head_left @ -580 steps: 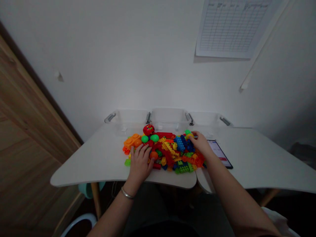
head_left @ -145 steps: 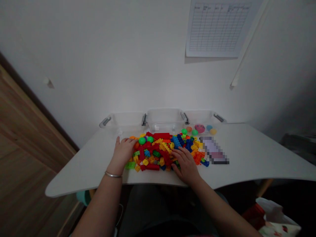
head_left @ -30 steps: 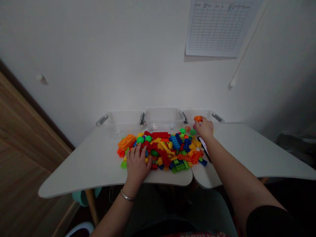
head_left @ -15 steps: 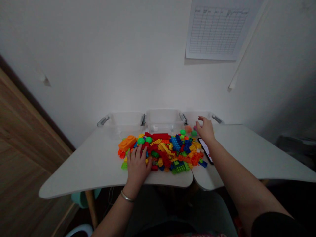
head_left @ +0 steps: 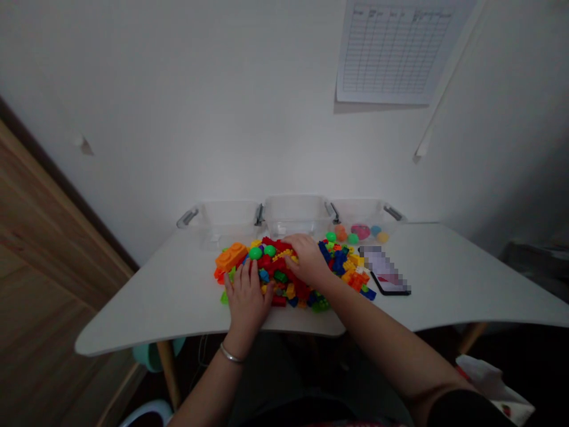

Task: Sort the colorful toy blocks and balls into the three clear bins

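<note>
Here the left hand (head_left: pixel 246 293) lies open, fingers spread, on the near edge of the toy blocks (head_left: pixel 284 284), while the right hand (head_left: pixel 307 258) curls over them, grip unclear

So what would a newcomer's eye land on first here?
The heap of bright plastic building bricks in the middle of the white table stands out most, with the left hand at its near edge and the right hand on top of it. Behind the heap, three clear plastic bins line the far edge of the table, and a printed grid sheet hangs on the wall above.
</note>
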{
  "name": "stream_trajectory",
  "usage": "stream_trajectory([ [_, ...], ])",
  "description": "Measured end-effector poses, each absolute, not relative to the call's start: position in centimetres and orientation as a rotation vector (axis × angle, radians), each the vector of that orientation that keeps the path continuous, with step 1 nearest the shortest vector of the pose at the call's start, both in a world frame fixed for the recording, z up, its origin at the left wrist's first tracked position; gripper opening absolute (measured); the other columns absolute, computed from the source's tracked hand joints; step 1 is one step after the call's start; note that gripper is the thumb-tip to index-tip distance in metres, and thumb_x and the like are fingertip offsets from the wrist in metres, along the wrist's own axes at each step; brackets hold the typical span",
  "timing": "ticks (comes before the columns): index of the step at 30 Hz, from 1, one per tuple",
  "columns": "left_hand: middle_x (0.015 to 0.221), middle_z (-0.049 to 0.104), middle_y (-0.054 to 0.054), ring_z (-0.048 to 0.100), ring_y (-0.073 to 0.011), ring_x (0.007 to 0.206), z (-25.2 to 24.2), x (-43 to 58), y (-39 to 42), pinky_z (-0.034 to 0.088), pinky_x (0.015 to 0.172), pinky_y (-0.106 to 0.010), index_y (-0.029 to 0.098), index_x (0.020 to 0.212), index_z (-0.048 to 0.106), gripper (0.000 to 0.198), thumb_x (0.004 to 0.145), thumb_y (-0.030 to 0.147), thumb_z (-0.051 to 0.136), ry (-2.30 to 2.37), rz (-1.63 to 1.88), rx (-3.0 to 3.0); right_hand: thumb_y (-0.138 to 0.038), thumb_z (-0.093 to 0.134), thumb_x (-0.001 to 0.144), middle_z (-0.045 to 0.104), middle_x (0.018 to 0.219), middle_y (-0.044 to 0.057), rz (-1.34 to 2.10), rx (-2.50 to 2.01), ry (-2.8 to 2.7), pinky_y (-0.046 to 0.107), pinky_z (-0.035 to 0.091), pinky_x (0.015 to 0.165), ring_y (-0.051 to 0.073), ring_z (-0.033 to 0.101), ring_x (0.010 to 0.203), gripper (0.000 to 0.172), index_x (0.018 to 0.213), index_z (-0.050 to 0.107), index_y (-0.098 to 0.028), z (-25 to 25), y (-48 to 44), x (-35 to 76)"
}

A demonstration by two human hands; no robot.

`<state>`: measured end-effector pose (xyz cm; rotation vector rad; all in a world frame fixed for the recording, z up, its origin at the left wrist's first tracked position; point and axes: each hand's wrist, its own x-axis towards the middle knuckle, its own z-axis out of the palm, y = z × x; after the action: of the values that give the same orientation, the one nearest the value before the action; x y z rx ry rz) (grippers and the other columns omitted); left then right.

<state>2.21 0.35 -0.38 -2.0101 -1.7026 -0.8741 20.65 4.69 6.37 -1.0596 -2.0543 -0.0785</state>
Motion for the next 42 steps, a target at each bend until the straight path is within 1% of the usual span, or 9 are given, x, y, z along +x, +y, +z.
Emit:
stream_trajectory([
  [5,0.138,0.052,-0.024,0.043,-0.0351,0.132,-0.7,2.0,0.7,0.016,0.114,-0.063,0.001,0.143,0.039,0.062,0.094,0.038,0.035,-1.839,-0.935,-1.863,-0.023,0.058,0.085,0.063,0.123,0.01,-0.1,-1.111,-2.188,0.041,0.036,0.108,0.024,0.052,0.117,0.037,0.121,0.061,-0.016,5.7,4.6,17.6],
  [11,0.138,0.054,-0.022,0.045,-0.0365,0.131,-0.6,1.8,0.9,0.023,0.112,-0.062,0.006,0.132,0.055,0.053,0.091,0.037,0.041,-1.893,-0.882,-1.907,-0.023,0.058,0.085,0.063,0.124,0.011,-0.09,-1.218,-2.302,0.041,0.036,0.106,0.025,0.052,0.117,0.041,0.125,0.059,-0.015,5.4,6.7,15.7],
  [15,0.135,0.056,-0.021,0.049,-0.036,0.126,-0.6,1.8,0.9,0.025,0.111,-0.06,0.008,0.132,0.055,0.052,0.089,0.035,0.044,-1.898,-0.904,-1.9,-0.025,0.053,0.09,0.063,0.128,0.009,-0.135,-1.246,-2.366,0.04,0.036,0.106,0.025,0.053,0.116,0.039,0.128,0.058,-0.016,5.7,8.2,14.8],
  [20,0.136,0.055,-0.021,0.05,-0.0367,0.124,-0.6,1.8,1.0,0.028,0.11,-0.059,0.007,0.132,0.055,0.053,0.088,0.035,0.045,-1.91,-0.865,-1.893,-0.019,0.047,0.093,0.058,0.136,0.005,-0.147,-1.223,-2.528,0.038,0.035,0.106,0.022,0.052,0.12,0.04,0.131,0.056,-0.022,6.3,9.4,13.7],
  [23,0.136,0.055,-0.021,0.051,-0.0364,0.123,-0.6,1.8,1.0,0.028,0.11,-0.059,0.006,0.131,0.055,0.053,0.088,0.035,0.045,-1.901,-0.845,-1.885,-0.022,0.051,0.092,0.061,0.131,0.007,-0.115,-1.229,-2.574,0.039,0.036,0.105,0.023,0.052,0.12,0.037,0.129,0.058,-0.022,6.3,9.7,13.3],
  [29,0.136,0.055,-0.021,0.051,-0.0369,0.123,-0.6,1.8,1.0,0.03,0.109,-0.059,0.006,0.131,0.055,0.052,0.088,0.034,0.044,-1.879,-0.844,-1.888,-0.02,0.061,0.087,0.069,0.11,0.012,-0.099,-1.281,-2.455,0.038,0.041,0.099,0.024,0.059,0.111,0.028,0.115,0.062,-0.017,6.1,9.6,13.1],
  [34,0.135,0.056,-0.021,0.05,-0.0372,0.123,-0.6,1.8,1.0,0.029,0.109,-0.06,0.007,0.132,0.055,0.052,0.088,0.034,0.043,-1.87,-0.865,-1.891,-0.012,0.05,0.089,0.063,0.125,0.009,-0.085,-1.155,-2.331,0.037,0.041,0.101,0.022,0.056,0.115,0.042,0.131,0.052,-0.018,6.3,8.8,13.8],
  [37,0.135,0.056,-0.021,0.05,-0.037,0.123,-0.7,1.8,1.0,0.028,0.109,-0.06,0.007,0.132,0.054,0.052,0.089,0.034,0.042,-1.864,-0.869,-1.897,-0.011,0.048,0.087,0.061,0.127,0.009,-0.072,-1.115,-2.208,0.038,0.041,0.103,0.022,0.054,0.117,0.043,0.13,0.053,-0.019,6.4,7.7,14.7],
  [42,0.138,0.053,-0.024,0.05,-0.0378,0.124,-0.7,1.8,1.0,0.03,0.109,-0.06,0.003,0.137,0.048,0.058,0.09,0.037,0.041,-1.87,-0.87,-1.892,-0.021,0.054,0.084,0.06,0.121,0.013,-0.095,-1.086,-1.918,0.039,0.043,0.102,0.024,0.053,0.116,0.039,0.123,0.055,-0.016,5.6,5.5,17.5],
])
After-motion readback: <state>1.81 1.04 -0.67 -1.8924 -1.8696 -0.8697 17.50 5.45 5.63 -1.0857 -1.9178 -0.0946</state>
